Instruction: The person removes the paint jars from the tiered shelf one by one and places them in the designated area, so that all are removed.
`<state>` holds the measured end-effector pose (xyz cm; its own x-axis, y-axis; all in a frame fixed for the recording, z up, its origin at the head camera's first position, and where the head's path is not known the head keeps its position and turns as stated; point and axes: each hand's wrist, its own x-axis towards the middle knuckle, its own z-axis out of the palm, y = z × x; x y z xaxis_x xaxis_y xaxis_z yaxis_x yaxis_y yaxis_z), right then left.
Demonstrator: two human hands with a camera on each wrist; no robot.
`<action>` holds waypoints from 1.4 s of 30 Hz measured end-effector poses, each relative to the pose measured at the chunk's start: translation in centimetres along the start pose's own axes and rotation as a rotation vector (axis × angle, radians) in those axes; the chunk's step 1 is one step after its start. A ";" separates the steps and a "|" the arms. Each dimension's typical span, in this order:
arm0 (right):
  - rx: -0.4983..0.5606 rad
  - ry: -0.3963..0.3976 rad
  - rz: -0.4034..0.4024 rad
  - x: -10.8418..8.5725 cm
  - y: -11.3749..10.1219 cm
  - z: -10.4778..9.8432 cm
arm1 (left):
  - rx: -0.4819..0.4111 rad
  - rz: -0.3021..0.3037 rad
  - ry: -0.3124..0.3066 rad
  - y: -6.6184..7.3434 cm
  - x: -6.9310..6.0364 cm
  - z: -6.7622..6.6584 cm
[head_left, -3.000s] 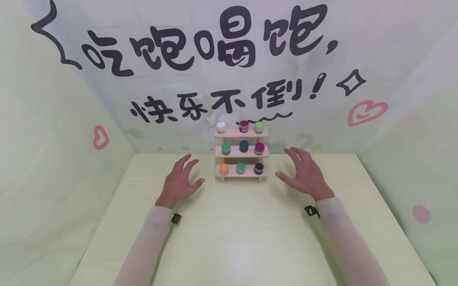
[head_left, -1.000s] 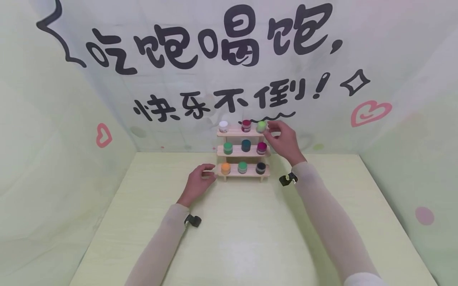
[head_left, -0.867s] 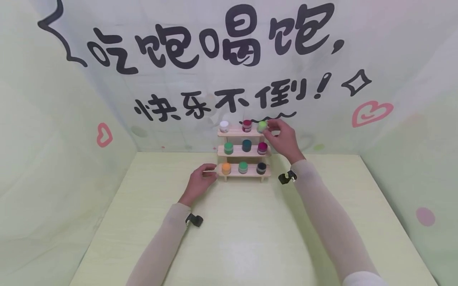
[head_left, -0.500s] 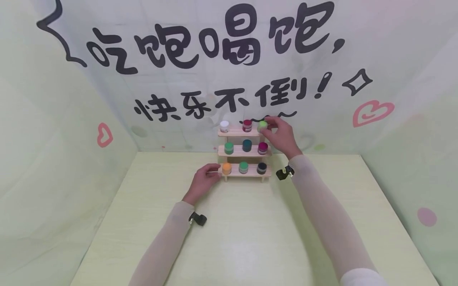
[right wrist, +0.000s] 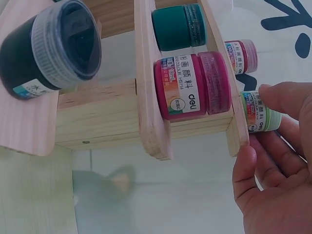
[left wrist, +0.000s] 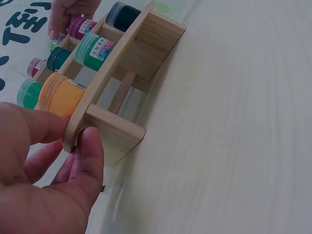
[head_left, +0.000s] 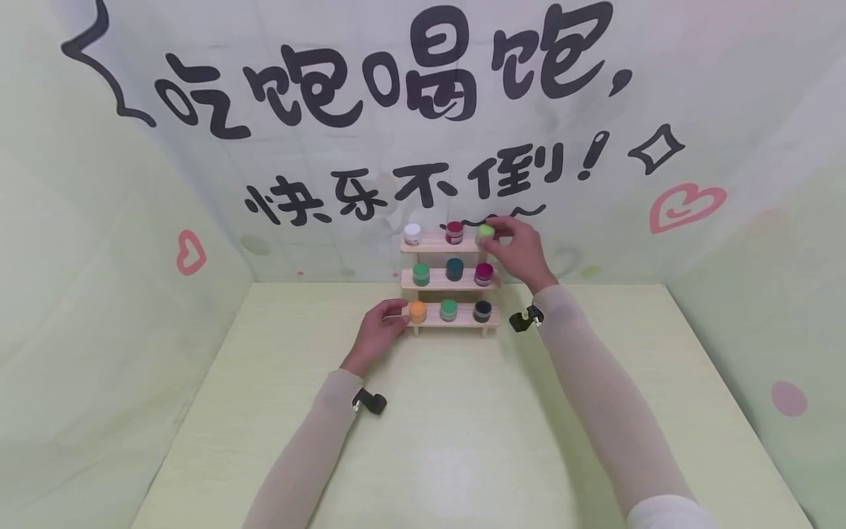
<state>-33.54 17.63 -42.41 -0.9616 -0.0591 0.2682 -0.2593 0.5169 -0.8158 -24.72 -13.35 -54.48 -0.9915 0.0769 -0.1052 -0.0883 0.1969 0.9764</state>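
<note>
While the right hand [head_left: 522, 250] curls its fingers round the light green jar [head_left: 485, 231], left hand [head_left: 377, 334]: pinches the left end of the bottom board [head_left: 432, 319] of the wooden rack [head_left: 451, 287], finger and thumb on either side of the wood, just beside the orange jar [head_left: 417, 311].
Light green jar: at the right end of the top board [head_left: 432, 245], a little right of centre in the head view; in the right wrist view one fingertip overlaps its label and another lies by the board's end.
Wooden rack: three stepped tiers near the centre of the frame, at the far edge of the pale worktop [head_left: 436, 441].
Top board: white jar [head_left: 413, 234] at left, dark red jar [head_left: 454, 233] in the middle.
Middle board [head_left: 468, 281]: green jar [head_left: 421, 274] at left, teal jar [head_left: 454, 269] in the middle, magenta jar [head_left: 484, 274] at right.
Bottom board: after the orange one, lower green jar [head_left: 449, 310] and black jar [head_left: 482, 311] at right.
Sleeves: pale, entering from the lower left and lower right of the frame; a black device [head_left: 526, 319] sits at each wrist.
Back wall: large black lettering [head_left: 427, 189] fills the upper half of the frame; pink hearts [head_left: 687, 207] at left and right.
</note>
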 end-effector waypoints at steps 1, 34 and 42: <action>0.005 0.000 -0.001 0.0 0.0 -0.1 | -0.009 -0.007 0.002 0.0 0.0 0.0; 0.054 0.018 -0.020 -4.1 1.4 -3.3 | -0.079 -0.051 -0.001 -0.4 0.1 -0.2; 0.049 0.003 -0.020 -5.9 2.1 -4.1 | -0.071 -0.066 -0.010 -0.4 0.0 -0.2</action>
<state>-28.03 22.53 -43.61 -0.9559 -0.0668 0.2859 -0.2826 0.4734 -0.8343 -24.72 -13.61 -54.85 -0.9822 0.0758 -0.1716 -0.1607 0.1321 0.9781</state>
